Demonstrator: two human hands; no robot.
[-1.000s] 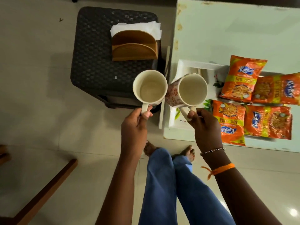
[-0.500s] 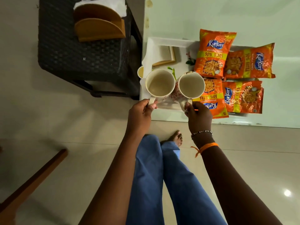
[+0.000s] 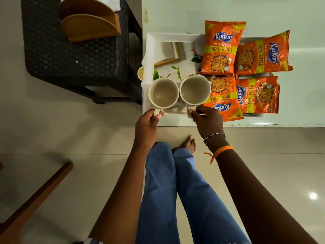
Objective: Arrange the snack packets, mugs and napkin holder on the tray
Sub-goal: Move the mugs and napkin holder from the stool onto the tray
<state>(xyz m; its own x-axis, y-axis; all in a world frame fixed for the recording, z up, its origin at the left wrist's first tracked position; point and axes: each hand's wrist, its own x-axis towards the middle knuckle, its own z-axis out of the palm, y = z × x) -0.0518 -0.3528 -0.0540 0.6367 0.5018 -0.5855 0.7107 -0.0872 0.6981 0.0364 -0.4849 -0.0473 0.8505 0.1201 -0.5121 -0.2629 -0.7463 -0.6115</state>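
Observation:
Two cream mugs stand side by side at the near left corner of the white tray. My left hand grips the handle of the left mug. My right hand pinches the handle of the right mug. Several orange snack packets lie on the right half of the tray; the right ones reach past its edge. A wooden napkin holder with white napkins stands on the dark woven stool to the left.
The tray lies on a pale glass-topped table, close to its near edge. The stool stands right beside the table's left side. A brown wooden piece crosses the tiled floor at lower left. My legs and bare feet are below the table edge.
Both hands carried the mugs from over the stool's edge rightward onto the tray's near left corner; over the last half second the mugs sank lower there, and the right mug went from tilted to upright.

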